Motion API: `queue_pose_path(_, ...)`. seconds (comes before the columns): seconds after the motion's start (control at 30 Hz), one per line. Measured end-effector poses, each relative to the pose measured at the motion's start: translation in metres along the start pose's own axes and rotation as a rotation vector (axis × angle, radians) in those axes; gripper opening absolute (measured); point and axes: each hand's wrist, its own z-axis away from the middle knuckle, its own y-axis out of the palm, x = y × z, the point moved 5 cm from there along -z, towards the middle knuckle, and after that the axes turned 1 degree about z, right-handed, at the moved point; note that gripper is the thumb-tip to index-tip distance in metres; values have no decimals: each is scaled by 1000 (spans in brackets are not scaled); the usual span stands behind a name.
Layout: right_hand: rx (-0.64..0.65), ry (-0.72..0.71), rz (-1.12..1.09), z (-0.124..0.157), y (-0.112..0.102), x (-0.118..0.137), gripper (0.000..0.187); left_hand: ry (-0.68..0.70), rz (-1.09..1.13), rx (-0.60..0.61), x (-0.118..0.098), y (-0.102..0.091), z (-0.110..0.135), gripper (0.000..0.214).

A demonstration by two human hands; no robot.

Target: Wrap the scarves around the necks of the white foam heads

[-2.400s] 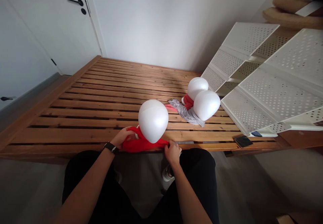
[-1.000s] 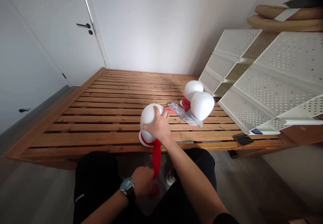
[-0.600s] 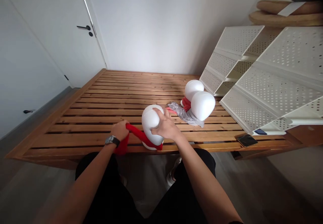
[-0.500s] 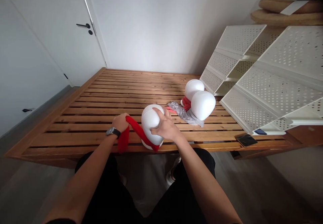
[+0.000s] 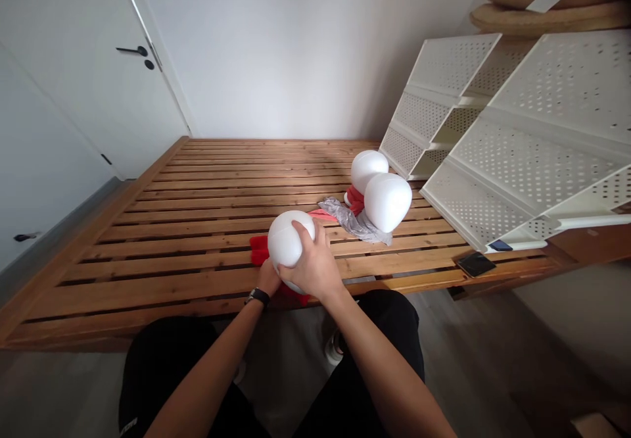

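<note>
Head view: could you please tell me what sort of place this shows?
Probably a bedroom at home: a bare slatted wooden bed frame, a white door with a black handle, and white perforated shelving leaning alongside.

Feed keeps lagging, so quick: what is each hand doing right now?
Left hand: mostly hidden behind the white foam head, at the red scarf; grip cannot be told.
Right hand: closed on the foam head.

Left hand (image 5: 269,279) mostly hidden behind the white foam head (image 5: 288,241) and the right hand (image 5: 309,267); grip on the red cloth (image 5: 259,250) not visible. Lower part of the foam head covered by the right hand's palm. Red cloth only partly showing. Shelf unit (image 5: 517,155) cut off at the right edge. Small dark object (image 5: 475,264) on the slats too small to identify.
</note>
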Motion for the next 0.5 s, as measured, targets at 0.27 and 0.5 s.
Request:
queue_pose_path(0.27, -16, -20, 58, -2, -101, -114, 101, -5, 276, 199, -79, 120, -41, 30)
queue_pose_path(0.5, -128, 27, 159, 29, -175, -201, 99, 57, 359, 368, -135, 224, -40, 35)
